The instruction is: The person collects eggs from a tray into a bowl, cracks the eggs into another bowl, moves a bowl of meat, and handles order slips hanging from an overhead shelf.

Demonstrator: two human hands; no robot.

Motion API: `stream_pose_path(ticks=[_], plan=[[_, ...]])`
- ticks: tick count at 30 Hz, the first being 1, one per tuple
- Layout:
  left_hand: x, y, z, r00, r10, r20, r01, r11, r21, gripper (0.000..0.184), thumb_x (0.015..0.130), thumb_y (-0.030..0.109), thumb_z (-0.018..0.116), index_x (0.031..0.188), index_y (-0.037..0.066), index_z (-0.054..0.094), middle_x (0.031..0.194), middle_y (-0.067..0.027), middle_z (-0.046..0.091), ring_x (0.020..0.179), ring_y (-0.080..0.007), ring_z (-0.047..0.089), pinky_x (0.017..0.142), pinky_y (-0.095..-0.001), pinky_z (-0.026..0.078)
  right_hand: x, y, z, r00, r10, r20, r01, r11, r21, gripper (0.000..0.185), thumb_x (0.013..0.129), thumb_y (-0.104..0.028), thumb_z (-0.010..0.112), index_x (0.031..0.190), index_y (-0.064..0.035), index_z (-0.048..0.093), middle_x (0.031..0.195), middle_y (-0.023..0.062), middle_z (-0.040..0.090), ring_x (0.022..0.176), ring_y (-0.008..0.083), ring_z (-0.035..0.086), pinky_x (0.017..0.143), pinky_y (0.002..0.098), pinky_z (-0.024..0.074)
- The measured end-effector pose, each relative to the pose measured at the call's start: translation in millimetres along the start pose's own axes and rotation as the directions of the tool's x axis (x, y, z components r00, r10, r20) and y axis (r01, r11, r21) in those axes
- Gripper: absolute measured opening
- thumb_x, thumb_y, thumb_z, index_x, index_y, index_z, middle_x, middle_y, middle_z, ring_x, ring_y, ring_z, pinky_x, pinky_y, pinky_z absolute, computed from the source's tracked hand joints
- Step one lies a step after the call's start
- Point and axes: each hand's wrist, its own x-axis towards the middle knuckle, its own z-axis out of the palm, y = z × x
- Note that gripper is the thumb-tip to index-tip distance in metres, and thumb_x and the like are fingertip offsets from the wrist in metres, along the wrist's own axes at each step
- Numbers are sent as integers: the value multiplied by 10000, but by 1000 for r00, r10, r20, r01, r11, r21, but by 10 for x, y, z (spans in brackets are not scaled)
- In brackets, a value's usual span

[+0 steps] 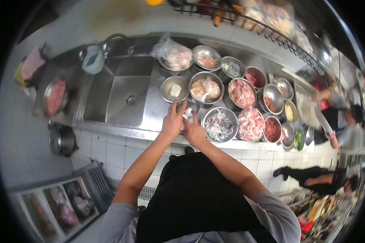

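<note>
At the counter's front edge, both hands are around a small metal bowl point(194, 107) with white rounded pieces point(188, 114) in it; their kind is unclear. My left hand point(174, 120) lies along the bowl's left side, fingers long and slightly apart. On its near right side is my right hand point(195, 133), fingertips by the white pieces. The hands cover much of the bowl. Just behind stands a bowl with a pale block point(175, 90). Right of my hands, a bowl of grey-white strips point(220, 125) sits close by.
Several bowls of raw meat point(251, 124) fill the counter to the right. A sink point(123, 93) is at left, with a plastic jug point(93, 60) by the tap. A wire rack point(267, 28) hangs above. Two other people point(344, 121) are at the far right.
</note>
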Motion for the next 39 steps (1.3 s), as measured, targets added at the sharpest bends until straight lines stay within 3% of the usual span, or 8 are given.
stream_pose_path(ticks=[15,20,23,25,26,29,34,39], plan=[[77,-431,-266,895,440,-76,-435,897,75,805,692,-116,541,1411,234,445,1473,-202,264,1306,-423,365,773,-400,580,-193,150,442,969,105,-225,-123,990,-70,555,785,-56,566,1320,-196,529,1463,297,232,1014,421,607,839,429,534],[-80,-997,-607,940,42,-338,-152,940,-305,627,789,-81,447,1388,101,462,1411,-214,330,1275,-416,400,954,-428,452,-284,-15,424,904,196,-380,-215,977,-5,526,749,-149,711,1250,-118,552,1303,213,409,1043,372,579,849,401,520],[-208,-1525,-556,957,-218,-189,101,867,-487,523,822,-50,423,1335,25,490,1318,-225,462,1193,-355,500,997,-410,391,-304,-221,329,830,268,-490,-186,960,210,293,771,-182,740,1005,-43,633,1081,134,575,892,299,609,741,393,507],[-314,-1973,-164,959,-279,-37,191,740,-645,486,835,-35,430,1314,14,500,1253,-214,523,1153,-322,532,979,-396,406,-267,-270,410,794,540,-280,-261,719,644,196,813,-166,703,950,-40,639,1000,110,624,861,223,611,706,344,498],[-364,-2130,-24,943,-310,123,290,581,-761,450,849,-19,437,1293,3,509,1189,-204,583,1114,-289,564,961,-382,420,-270,-368,399,779,623,-76,-177,335,925,182,843,-156,663,978,-38,627,982,80,640,871,162,599,721,306,488],[-374,-2208,160,912,-296,283,392,428,-814,383,892,40,486,1270,-15,510,1144,-174,628,1073,-249,589,940,-368,430,-250,-690,416,847,532,14,61,-122,991,326,877,-61,575,1192,-6,511,1048,103,615,902,202,622,825,315,508],[-346,-2007,-443,721,-130,680,677,342,-652,391,975,289,518,1237,-2,540,1035,-95,626,915,-202,613,644,-308,552,-175,-1464,137,896,433,97,-101,-13,995,367,906,-81,587,1252,-33,473,1047,87,598,891,185,629,758,295,517],[-619,-2924,-615,869,-195,454,486,511,-710,310,971,239,526,1217,55,571,971,-55,612,834,-114,596,547,-257,540,15,-2005,595,970,237,46,-94,195,976,392,876,-45,632,1251,-69,520,987,33,621,765,109,605,608,237,487]])
